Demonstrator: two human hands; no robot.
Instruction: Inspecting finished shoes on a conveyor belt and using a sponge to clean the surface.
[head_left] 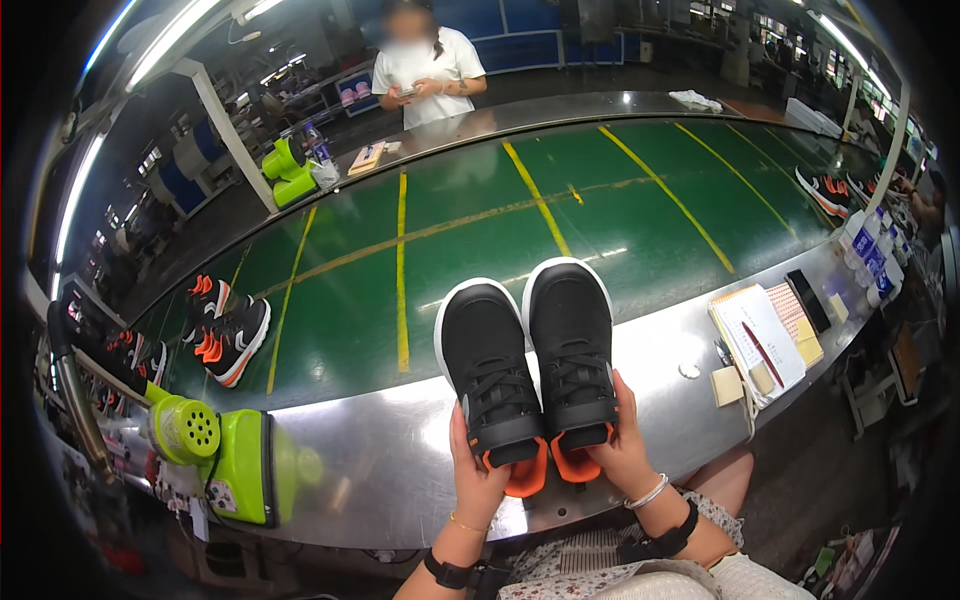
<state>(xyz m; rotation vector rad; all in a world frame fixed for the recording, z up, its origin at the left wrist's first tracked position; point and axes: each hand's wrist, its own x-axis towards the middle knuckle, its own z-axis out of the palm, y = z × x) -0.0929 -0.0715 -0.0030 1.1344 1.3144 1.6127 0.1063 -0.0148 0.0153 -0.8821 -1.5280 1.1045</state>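
Now, two black shoes [486, 345] are held side by side over one metal table [350, 440], their toes pointing away. The left hand [480, 482] has its fingers wrapped on one shoe's heel part, and the right hand [622, 450] holds the other shoe likewise. One pen [763, 353] lies on one notebook [783, 335]. Across one green belt [460, 220] stands one person [425, 70].

Head view from the left of two fisheye cameras worn side by side on the person's head. The lens faces downward and forward: the left hand [478, 478] and right hand [626, 452] lie near it at lower centre, over the metal tabletop [370, 480]; beyond stretches the green belt [455, 250], with a co-worker [440, 62] past its far edge.
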